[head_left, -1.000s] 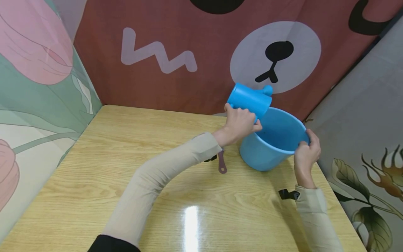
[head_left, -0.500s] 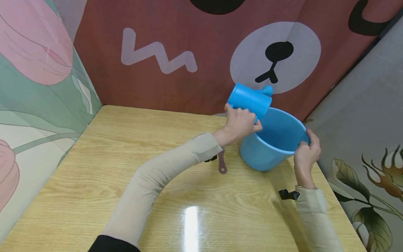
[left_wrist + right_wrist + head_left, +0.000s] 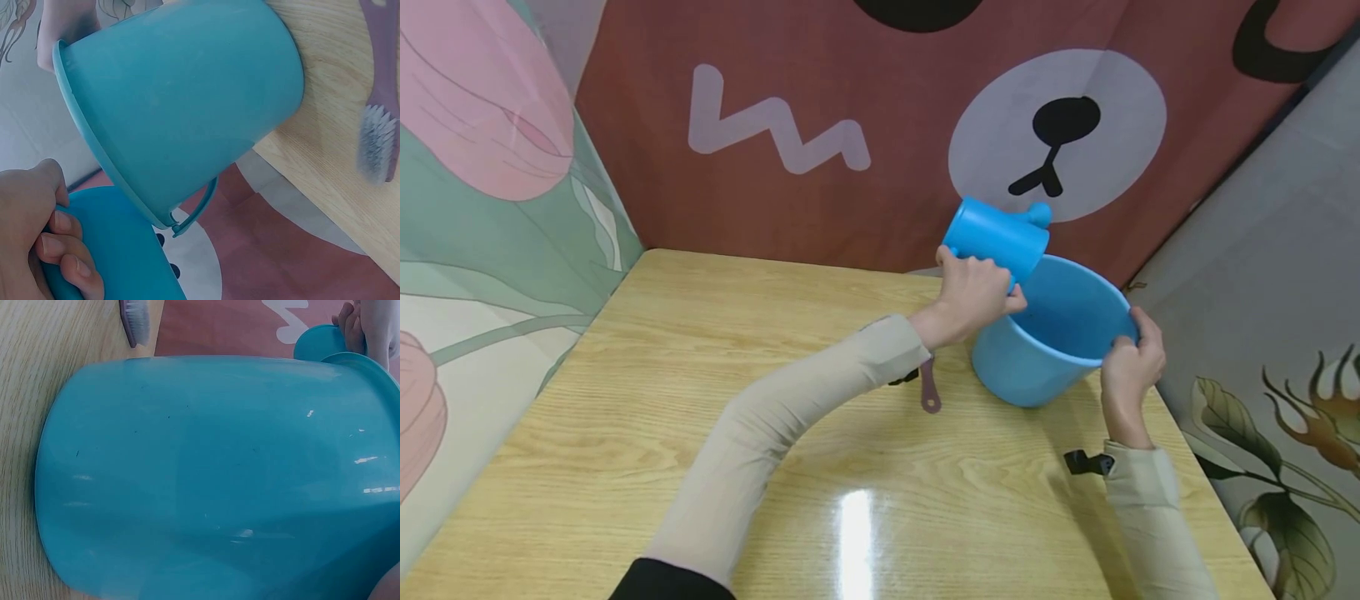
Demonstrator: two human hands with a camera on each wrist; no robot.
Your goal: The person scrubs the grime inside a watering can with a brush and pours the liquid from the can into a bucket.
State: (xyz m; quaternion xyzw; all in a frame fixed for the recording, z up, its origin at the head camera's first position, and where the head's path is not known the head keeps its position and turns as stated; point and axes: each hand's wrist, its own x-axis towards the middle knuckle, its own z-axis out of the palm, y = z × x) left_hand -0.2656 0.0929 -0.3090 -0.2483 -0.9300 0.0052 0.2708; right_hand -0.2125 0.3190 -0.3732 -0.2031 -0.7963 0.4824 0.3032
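My left hand (image 3: 966, 292) grips a blue jug (image 3: 1000, 237) and holds it tipped over the near-left rim of a light blue bucket (image 3: 1018, 371). A short, round-ended piece sticks out from the jug's far side. In the left wrist view, curled fingers (image 3: 59, 244) wrap the jug (image 3: 125, 244) right beside the bucket's rim. My right hand (image 3: 1131, 367) grips the bucket's rim at the right, thumb over the edge. The bucket stands on the table, and its inside shows only partly. A thin bail handle (image 3: 200, 209) hangs at its side.
A purple scrub brush (image 3: 930, 392) with pale bristles lies on the wooden table (image 3: 700, 417), left of the bucket and partly behind my left forearm. A reddish printed cloth (image 3: 760, 217) hangs behind the table; patterned cloths hang at both sides.
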